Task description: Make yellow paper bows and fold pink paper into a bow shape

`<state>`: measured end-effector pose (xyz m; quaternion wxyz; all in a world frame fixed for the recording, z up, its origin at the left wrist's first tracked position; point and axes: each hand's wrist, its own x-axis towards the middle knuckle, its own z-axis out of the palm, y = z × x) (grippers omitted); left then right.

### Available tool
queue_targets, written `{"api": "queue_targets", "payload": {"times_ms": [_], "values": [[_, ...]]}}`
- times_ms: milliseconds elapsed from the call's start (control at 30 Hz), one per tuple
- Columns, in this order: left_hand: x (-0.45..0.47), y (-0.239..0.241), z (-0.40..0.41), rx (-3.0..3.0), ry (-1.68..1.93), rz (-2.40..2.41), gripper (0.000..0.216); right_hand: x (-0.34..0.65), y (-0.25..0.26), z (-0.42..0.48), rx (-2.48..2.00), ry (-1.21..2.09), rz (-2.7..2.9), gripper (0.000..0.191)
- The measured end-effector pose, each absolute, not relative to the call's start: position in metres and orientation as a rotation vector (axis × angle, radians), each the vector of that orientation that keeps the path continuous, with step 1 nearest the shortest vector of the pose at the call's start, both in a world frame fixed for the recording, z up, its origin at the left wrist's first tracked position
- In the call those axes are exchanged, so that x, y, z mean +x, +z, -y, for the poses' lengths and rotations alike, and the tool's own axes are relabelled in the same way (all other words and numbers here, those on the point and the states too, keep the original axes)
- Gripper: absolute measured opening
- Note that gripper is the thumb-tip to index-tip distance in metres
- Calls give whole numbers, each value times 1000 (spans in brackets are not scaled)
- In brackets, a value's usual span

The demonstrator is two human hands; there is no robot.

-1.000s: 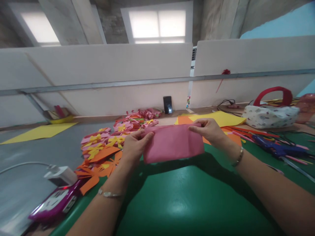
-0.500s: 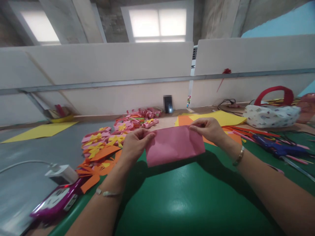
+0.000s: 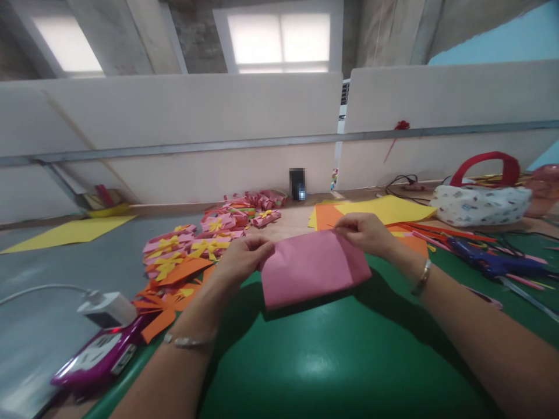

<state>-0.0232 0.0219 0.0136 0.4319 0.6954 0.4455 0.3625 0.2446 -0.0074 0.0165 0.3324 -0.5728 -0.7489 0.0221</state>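
A folded pink paper sheet (image 3: 314, 267) is held just above the green mat (image 3: 332, 361) in front of me. My left hand (image 3: 242, 259) pinches its upper left corner, fingers closed on the edge. My right hand (image 3: 364, 233) pinches the upper right part of the top edge. Both wrists wear thin bracelets. The sheet tilts, its lower edge close to the mat.
Pink and yellow paper bows (image 3: 196, 244) and orange cut-outs (image 3: 174, 285) lie to the left. A purple power strip with white charger (image 3: 105, 343) sits near left. Yellow and orange sheets (image 3: 384, 209), a blue glue gun (image 3: 493, 262) and a patterned bag (image 3: 480, 203) are right. A phone (image 3: 297, 184) leans on the divider.
Both hands have lowered the pink sheet slightly toward the mat and it now lies flatter. My fingers have shifted along its top edge.
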Motion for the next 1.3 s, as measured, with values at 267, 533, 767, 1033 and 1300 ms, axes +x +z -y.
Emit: {"api": "queue_targets", "payload": {"times_ms": [267, 533, 767, 1033, 1300], "values": [[-23, -1, -31, 2087, 698, -1376, 23, 237, -9, -2, -1734, -32, 2192, 21], [-23, -21, -41, 2317, 597, -1538, 18, 216, -30, 0, -1866, -283, 2288, 23], [-24, -23, -42, 2411, 551, -1580, 14, 215, -30, -1, -1891, -341, 2338, 24], [-2, -17, -34, 2799, 470, -1145, 23, 214, -29, -2, -1860, -334, 2368, 24], [40, -1, -31, 2962, 153, -1070, 33, 216, -26, -3, -1843, -281, 2364, 21]]}}
